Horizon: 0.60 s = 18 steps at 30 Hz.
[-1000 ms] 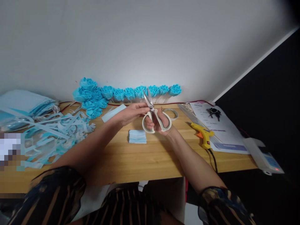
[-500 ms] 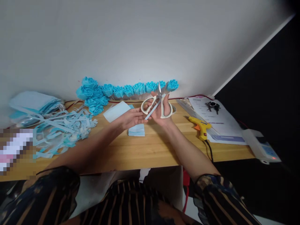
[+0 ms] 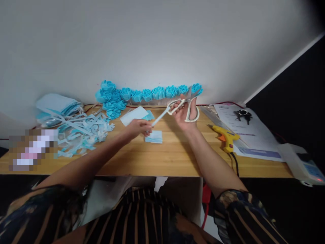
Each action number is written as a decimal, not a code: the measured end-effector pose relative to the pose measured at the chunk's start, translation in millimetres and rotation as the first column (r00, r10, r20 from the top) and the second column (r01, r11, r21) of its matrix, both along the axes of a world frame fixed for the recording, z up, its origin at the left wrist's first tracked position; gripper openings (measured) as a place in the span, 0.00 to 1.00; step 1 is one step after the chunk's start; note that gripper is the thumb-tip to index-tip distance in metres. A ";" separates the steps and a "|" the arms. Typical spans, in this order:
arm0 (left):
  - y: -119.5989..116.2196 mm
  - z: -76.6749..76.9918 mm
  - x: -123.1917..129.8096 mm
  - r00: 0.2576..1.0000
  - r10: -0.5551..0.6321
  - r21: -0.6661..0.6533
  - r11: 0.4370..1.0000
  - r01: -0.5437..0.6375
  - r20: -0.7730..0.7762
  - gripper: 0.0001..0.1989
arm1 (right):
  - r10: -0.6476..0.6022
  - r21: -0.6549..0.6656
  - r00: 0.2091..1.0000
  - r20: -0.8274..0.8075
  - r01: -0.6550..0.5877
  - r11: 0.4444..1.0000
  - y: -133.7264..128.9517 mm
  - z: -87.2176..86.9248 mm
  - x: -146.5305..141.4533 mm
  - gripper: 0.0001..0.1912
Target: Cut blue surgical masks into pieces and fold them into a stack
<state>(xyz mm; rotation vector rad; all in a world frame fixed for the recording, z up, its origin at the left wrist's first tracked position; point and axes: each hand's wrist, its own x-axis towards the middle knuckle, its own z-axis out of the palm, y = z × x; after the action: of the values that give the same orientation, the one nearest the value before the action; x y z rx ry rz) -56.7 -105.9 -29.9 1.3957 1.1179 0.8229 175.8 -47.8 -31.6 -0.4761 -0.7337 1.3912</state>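
My right hand (image 3: pixel 186 115) holds a pair of scissors (image 3: pixel 192 117) with cream handles, its blades parted and pointing toward the wall. My left hand (image 3: pixel 142 128) is closed on one end of a narrow pale blue strip (image 3: pixel 160 117). The strip's other end reaches up to the scissors' left handle; whether my right fingers also hold it is hidden. Below my left hand lies a small stack of light blue cut pieces (image 3: pixel 153 137). Just behind it rests a larger pale blue sheet (image 3: pixel 134 116), with a brighter blue piece (image 3: pixel 149 115) beside it.
Blue flowers (image 3: pixel 158 92) line the wall, with more heaped (image 3: pixel 113 100) at their left end. A pile of cut strips (image 3: pixel 85 132) and folded masks (image 3: pixel 59 105) occupy the left. On the right are a yellow glue gun (image 3: pixel 225 137), printed paper (image 3: pixel 254 135), keys (image 3: pixel 243 115) and a white device (image 3: pixel 302 164).
My left hand has moved away from my right, drawing the strip out to the left of the scissors. The view has shifted slightly.
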 end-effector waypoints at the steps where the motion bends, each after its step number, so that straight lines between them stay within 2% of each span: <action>1: -2.2 4.4 -18.4 0.995 0.090 0.067 0.994 -0.087 -0.051 0.14 | -0.009 0.002 1.000 -0.009 0.009 1.000 2.1 -1.3 2.1 0.23; 4: -10.0 16.9 -81.2 0.902 0.373 0.276 0.910 -0.310 -0.216 0.14 | -0.011 -0.008 1.000 -0.004 0.011 1.000 5.4 -5.6 3.6 0.23; 6: -18.1 21.9 -123.3 0.786 0.495 0.375 0.854 -0.361 -0.370 0.14 | -0.002 -0.006 0.998 0.055 0.003 1.000 4.9 -7.7 1.5 0.23; 8: -29.2 23.6 -159.1 0.577 0.558 0.459 0.827 -0.325 -0.596 0.16 | 0.008 0.002 0.993 0.118 -0.008 1.000 2.7 -8.7 -1.5 0.22; 10: -42.0 23.1 -183.8 0.370 0.603 0.551 0.797 -0.248 -0.707 0.17 | 0.021 0.012 0.988 0.153 -0.023 1.000 0.0 -8.9 -4.8 0.22; 11: -48.0 22.4 -191.1 0.300 0.604 0.592 0.793 -0.141 -0.738 0.20 | 0.030 0.015 0.986 0.166 -0.033 0.999 -1.1 -8.8 -6.4 0.22; 12: -53.0 21.5 -194.9 0.247 0.634 0.635 0.768 -0.084 -0.733 0.21 | 0.037 0.016 0.983 0.181 -0.040 0.999 -1.7 -8.7 -7.7 0.23; 14: -58.4 19.5 -192.5 0.252 0.623 0.646 0.763 0.012 -0.741 0.23 | 0.037 0.006 0.966 0.254 -0.040 0.999 -1.3 -8.1 -9.0 0.24; 16: -56.1 16.6 -179.5 0.327 0.583 0.635 0.769 0.075 -0.744 0.22 | 0.014 -0.021 0.903 0.429 -0.005 1.000 0.8 -6.9 -6.9 0.27; 17: -52.2 14.6 -170.3 0.373 0.542 0.620 0.775 0.127 -0.754 0.23 | 0.000 -0.026 0.833 0.553 0.017 1.000 1.9 -5.9 -4.2 0.27; 18: -46.8 12.2 -159.9 0.423 0.514 0.619 0.769 0.158 -0.746 0.22 | -0.009 -0.022 0.723 0.691 0.033 0.999 2.4 -4.7 -0.2 0.28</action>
<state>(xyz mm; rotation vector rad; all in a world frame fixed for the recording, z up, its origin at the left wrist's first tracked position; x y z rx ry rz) -216.7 -152.7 -17.7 2.4808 1.9904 0.5703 175.7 -45.4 -36.3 -1.0633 -1.3080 1.1872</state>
